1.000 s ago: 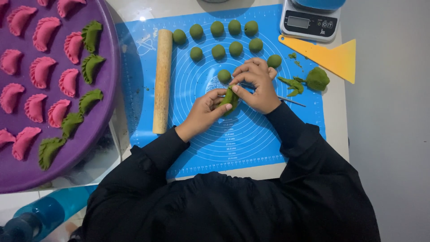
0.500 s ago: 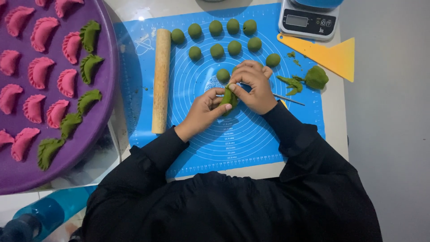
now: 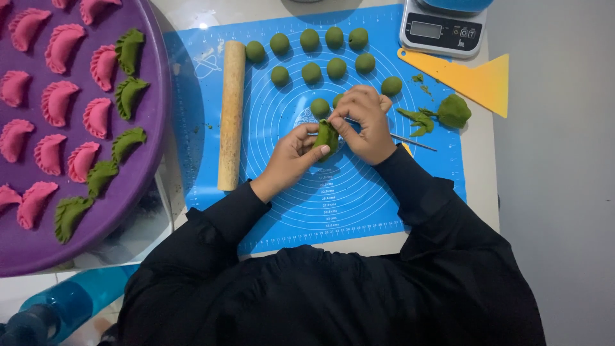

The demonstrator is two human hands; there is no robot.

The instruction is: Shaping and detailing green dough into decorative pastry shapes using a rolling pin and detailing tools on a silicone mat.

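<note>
Both my hands meet over the middle of a blue silicone mat (image 3: 359, 198). My left hand (image 3: 291, 154) cups a folded green dumpling (image 3: 327, 136) from below. My right hand (image 3: 362, 122) pinches the dumpling's upper edge with thumb and fingers. Several small green dough balls (image 3: 312, 72) lie in rows on the mat just beyond my hands. A wooden rolling pin (image 3: 230, 115) lies along the mat's left side.
A purple round tray (image 3: 138, 186) at the left holds several pink and green pleated dumplings. Green dough scraps (image 3: 448, 112), a thin stick (image 3: 416, 141), a yellow scraper (image 3: 477, 80) and a small kitchen scale (image 3: 442, 29) lie at the right. A blue bottle (image 3: 45, 311) sits bottom left.
My fingers have shifted slightly along the green dumpling's edge; the hands stay in the same place over the mat.
</note>
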